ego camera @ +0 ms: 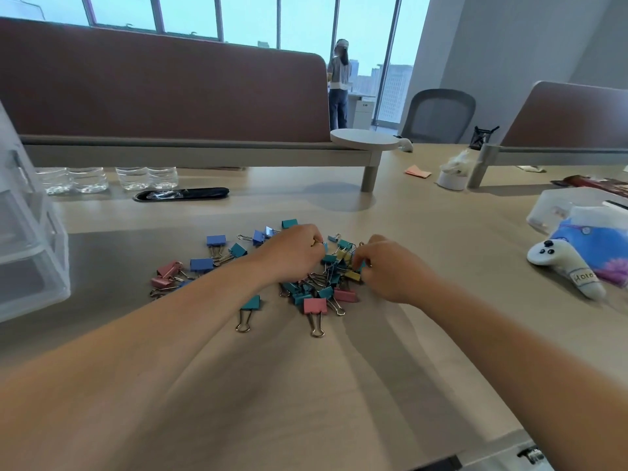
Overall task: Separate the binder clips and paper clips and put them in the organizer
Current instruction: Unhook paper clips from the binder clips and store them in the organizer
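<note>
Desk [339, 368]: bottles [88, 180] far left, toy [564, 263] right, binder clips [316, 305] between.

Colourful binder clips [315, 305] lie in a pile on the bench [407, 334]. The left grip [299, 253] curls on the pile; what it holds is hidden. The right grip [390, 270] pinches a teal clip [362, 266]. A clear organizer [30, 249] stands far left.

white plush toy [557, 263], band lettered "Hoto", first letter unclear
</note>
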